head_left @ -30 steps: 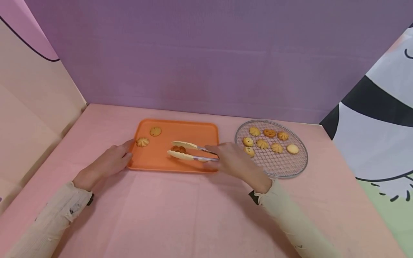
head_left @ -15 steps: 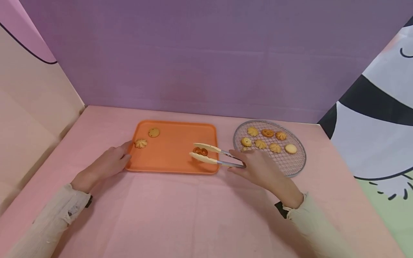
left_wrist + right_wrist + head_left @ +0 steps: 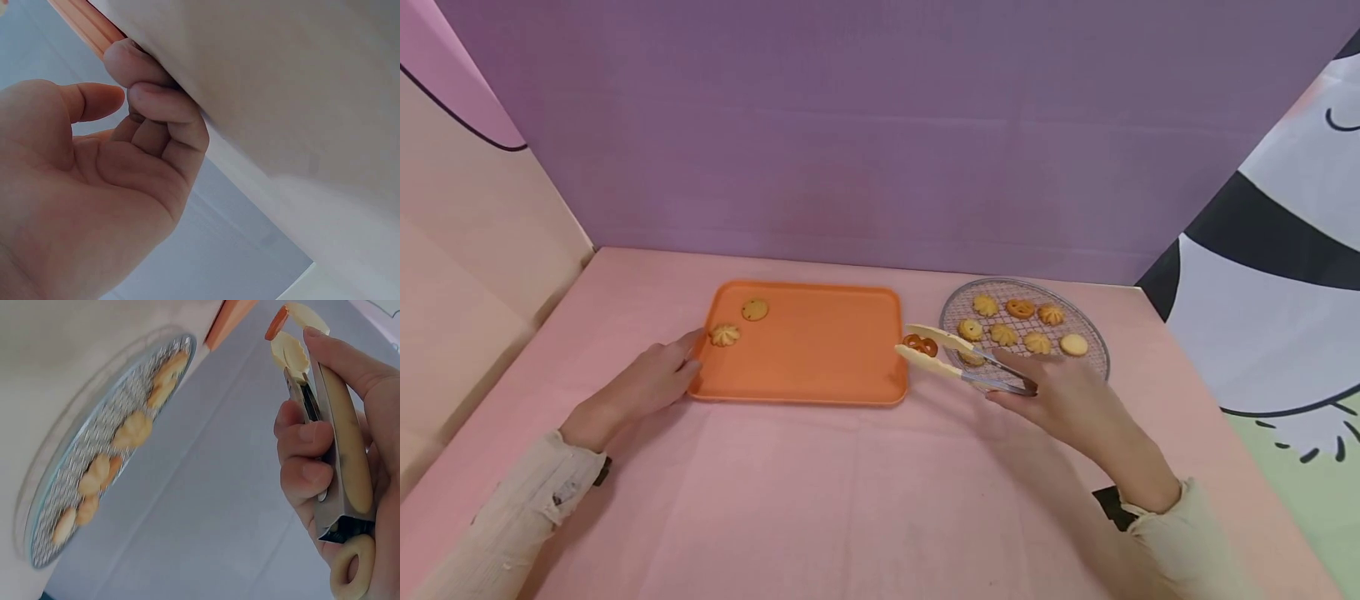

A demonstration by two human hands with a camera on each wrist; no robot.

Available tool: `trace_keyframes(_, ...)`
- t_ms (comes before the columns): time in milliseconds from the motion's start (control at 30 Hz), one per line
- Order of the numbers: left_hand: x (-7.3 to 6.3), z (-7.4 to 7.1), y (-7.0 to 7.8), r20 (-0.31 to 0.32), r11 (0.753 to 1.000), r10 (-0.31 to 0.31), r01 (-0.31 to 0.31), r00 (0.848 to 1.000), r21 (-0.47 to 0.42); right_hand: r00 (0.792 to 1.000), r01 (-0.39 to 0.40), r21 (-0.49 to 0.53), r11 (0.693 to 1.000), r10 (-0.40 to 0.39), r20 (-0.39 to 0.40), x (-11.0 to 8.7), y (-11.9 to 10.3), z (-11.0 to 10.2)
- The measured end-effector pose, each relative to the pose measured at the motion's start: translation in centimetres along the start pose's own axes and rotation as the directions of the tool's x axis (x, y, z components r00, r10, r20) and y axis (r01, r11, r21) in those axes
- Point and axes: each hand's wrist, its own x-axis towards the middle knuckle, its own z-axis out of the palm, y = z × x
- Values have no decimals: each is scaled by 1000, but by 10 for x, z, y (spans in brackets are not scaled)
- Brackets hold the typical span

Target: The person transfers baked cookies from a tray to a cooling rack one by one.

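My right hand (image 3: 1071,400) grips a pair of tongs (image 3: 996,383) with pale scalloped tips. Between those tips is a brown pretzel-shaped cookie (image 3: 920,345), in the air just past the right edge of the orange tray (image 3: 812,350). In the right wrist view the thumb and curled fingers wrap the tongs' arms (image 3: 340,437). My left hand (image 3: 643,387) rests at the tray's left rim, index finger touching it. The left wrist view shows its other fingers loosely bent and the thumb apart from the rim. A swirled cookie (image 3: 725,335) and a round speckled cookie (image 3: 756,309) lie on the tray.
A round wire rack (image 3: 951,312) stands right of the tray, holding several cookies, among them a pretzel-shaped one (image 3: 1020,309) and a smooth pale round one (image 3: 1074,344). A purple wall (image 3: 850,150) rises behind the pink table (image 3: 775,483).
My right hand has carried the tongs and the pretzel-shaped cookie rightward, from over the middle of the tray to beyond its right edge. My left hand has stayed at the tray's left rim.
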Motion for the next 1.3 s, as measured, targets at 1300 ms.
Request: trace_keyframes(1300,0,1,1,6,1000,-15,15,1000,-1,976,-212,-77,974,216,39,-63,71,-11)
